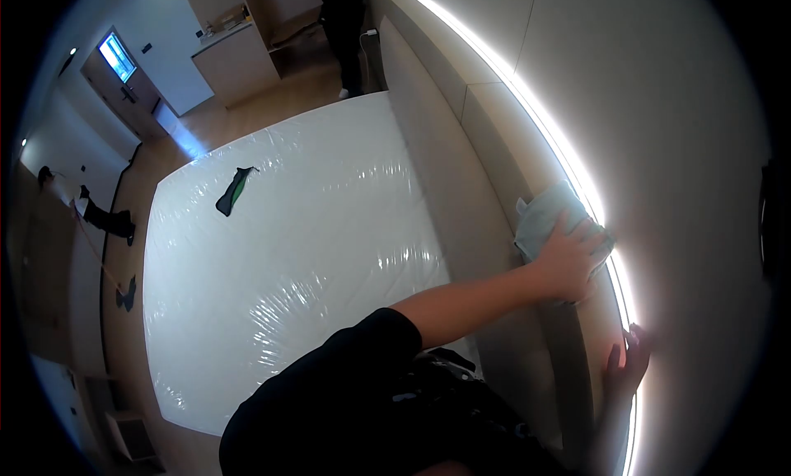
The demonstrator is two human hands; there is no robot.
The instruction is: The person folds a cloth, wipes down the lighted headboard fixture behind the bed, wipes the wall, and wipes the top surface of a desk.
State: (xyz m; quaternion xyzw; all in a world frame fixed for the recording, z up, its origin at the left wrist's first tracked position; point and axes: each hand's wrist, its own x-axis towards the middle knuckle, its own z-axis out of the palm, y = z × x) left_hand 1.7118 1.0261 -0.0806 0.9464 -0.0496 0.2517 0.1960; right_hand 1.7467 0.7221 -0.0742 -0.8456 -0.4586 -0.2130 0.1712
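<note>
Left hand (568, 262), fingers spread, presses pale-green cloth (541, 215) at three o'clock; right hand (633, 367), fingers parted, beside LED strip (564, 144) at four.

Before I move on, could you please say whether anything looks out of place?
A dark green-and-black item lies slanted on the plastic-covered mattress, perhaps dropped, well away from the cloth under the left hand. I cannot tell what it is.

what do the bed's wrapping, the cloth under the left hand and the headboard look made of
The wrapping: glossy, thin plastic film, by its crinkles and sharp glints. The cloth under the left hand: matte, soft fabric, perhaps microfibre, by its folds. The headboard: matte, possibly upholstered; it shows no strong glare, but its texture is unclear.
</note>
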